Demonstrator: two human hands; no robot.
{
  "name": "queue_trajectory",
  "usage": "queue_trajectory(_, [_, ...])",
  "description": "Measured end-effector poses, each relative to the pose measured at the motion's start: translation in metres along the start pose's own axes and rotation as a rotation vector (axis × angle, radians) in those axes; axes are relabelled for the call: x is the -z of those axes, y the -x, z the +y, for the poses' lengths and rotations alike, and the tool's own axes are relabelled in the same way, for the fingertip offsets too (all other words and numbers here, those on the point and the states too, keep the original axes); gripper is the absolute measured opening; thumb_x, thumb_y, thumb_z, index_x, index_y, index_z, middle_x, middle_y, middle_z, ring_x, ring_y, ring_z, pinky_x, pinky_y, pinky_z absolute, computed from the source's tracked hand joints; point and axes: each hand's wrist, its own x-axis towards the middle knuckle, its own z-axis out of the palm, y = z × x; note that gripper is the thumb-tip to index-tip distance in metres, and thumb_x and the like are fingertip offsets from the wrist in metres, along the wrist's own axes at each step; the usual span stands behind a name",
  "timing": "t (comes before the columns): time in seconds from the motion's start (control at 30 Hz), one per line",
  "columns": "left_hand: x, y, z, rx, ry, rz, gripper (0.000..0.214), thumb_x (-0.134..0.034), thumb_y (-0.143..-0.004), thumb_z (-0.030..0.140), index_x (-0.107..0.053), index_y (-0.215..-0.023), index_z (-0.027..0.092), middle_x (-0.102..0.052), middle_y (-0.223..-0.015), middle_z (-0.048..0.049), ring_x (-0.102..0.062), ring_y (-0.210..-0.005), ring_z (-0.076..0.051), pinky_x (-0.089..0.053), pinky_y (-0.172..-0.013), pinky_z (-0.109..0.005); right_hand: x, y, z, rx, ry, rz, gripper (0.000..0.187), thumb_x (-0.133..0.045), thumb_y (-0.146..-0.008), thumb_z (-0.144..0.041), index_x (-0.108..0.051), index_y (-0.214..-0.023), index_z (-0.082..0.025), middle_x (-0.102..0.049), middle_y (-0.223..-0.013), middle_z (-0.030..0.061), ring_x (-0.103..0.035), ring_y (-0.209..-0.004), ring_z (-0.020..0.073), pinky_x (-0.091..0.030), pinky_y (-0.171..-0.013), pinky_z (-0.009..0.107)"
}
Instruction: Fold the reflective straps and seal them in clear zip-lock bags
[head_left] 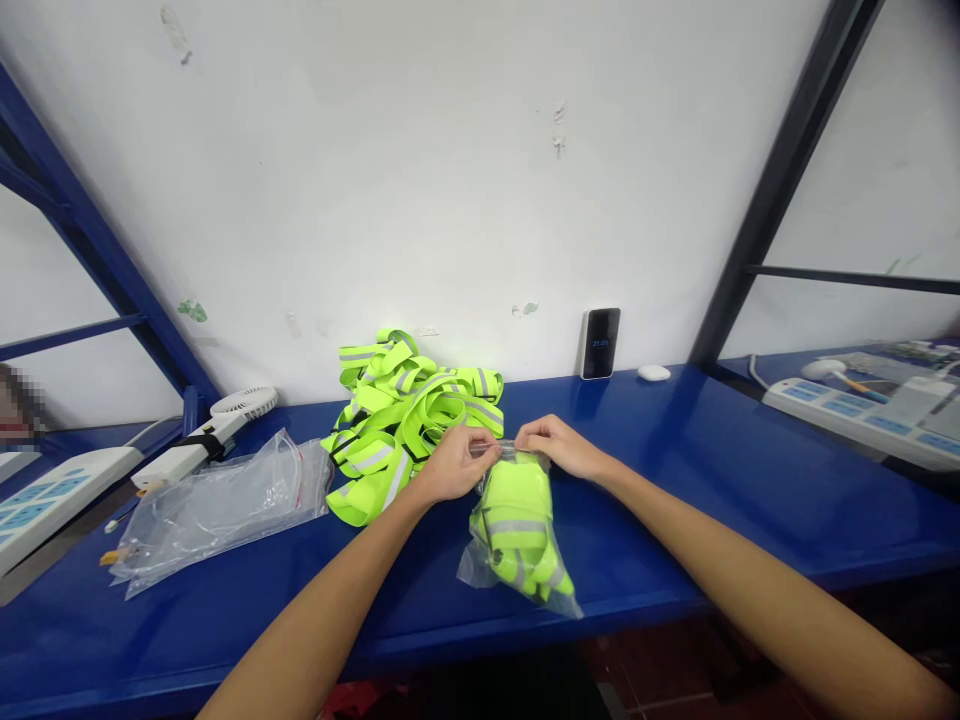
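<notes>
1. Clear bag (pixel 553 590), packed with a neon yellow-green strap (pixel 517 497) that carries silver-grey bands, sits near the front edge of the table, its opening toward the wall and its lower corners toward the person.
2. Left hand (pixel 459 462) pinches the left part of the bag's top edge between thumb and fingers; the right hand (pixel 561 447) is clamped on the right part of the same edge. Both hands are close together, with a short stretch of the edge between them.
3. Just beyond the left hand lies a loose, tangled pile of straps (pixel 420 415) in the same neon colour, with grey bands and some black parts, reaching back near the wall.
4. Left of the pile, flat clear bags (pixel 225 515) lie stacked, a red line showing near one edge. Behind them rests a white handheld fan (pixel 244 402).
5. At the back, right of the pile, a phone-like device (pixel 601 343) stands upright with blue digits on its dark screen; a small white oval case (pixel 653 373) lies beside it.
6. Everything named so far is on a glossy blue table (pixel 645 530), against a scuffed white wall (pixel 450 180). White power strips show at far left (pixel 67 490) and far right (pixel 847 415).
</notes>
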Motion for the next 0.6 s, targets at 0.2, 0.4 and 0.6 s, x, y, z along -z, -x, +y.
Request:
queue_trajectory(0.2, [-0.001, 0.0, 0.002, 0.051, 0.041, 0.075, 0.026, -0.057, -0.084, 0.036, -0.066, -0.073, 0.013, -0.063, -0.071, -0.0031, -0.056, -0.067, -0.015, -0.044, -0.063, -0.026, 0.007, 0.001, -0.001, 0.027, 0.036, -0.007, 0.027, -0.063, -0.076, -0.04, -0.066, -0.068, -0.014, -0.053, -0.057, -0.0021, -0.043, -0.055, 0.0104, -0.033, -0.055, 0.025])
queue_trajectory(0.4, [0.01, 0.0, 0.011, 0.247, 0.063, -0.113, 0.026, -0.063, -0.079, 0.035, -0.071, -0.088, 0.013, -0.061, -0.061, -0.0012, -0.049, -0.051, -0.012, -0.038, -0.05, -0.024, -0.001, 0.005, -0.006, 0.121, 0.185, -0.031, 0.024, -0.06, -0.08, -0.036, -0.063, -0.069, -0.015, -0.054, -0.06, -0.0023, -0.044, -0.058, 0.0107, -0.032, -0.056, 0.024])
queue_trajectory(0.6, [0.007, -0.001, 0.007, 0.11, 0.078, -0.118, 0.026, -0.063, -0.08, 0.036, -0.074, -0.078, 0.012, -0.069, -0.071, -0.0046, -0.056, -0.065, -0.015, -0.041, -0.061, -0.025, -0.005, 0.007, -0.01, 0.072, 0.143, -0.071, 0.028, -0.066, -0.078, -0.04, -0.071, -0.079, -0.013, -0.067, -0.072, 0.0028, -0.055, -0.065, 0.0146, -0.041, -0.064, 0.026])
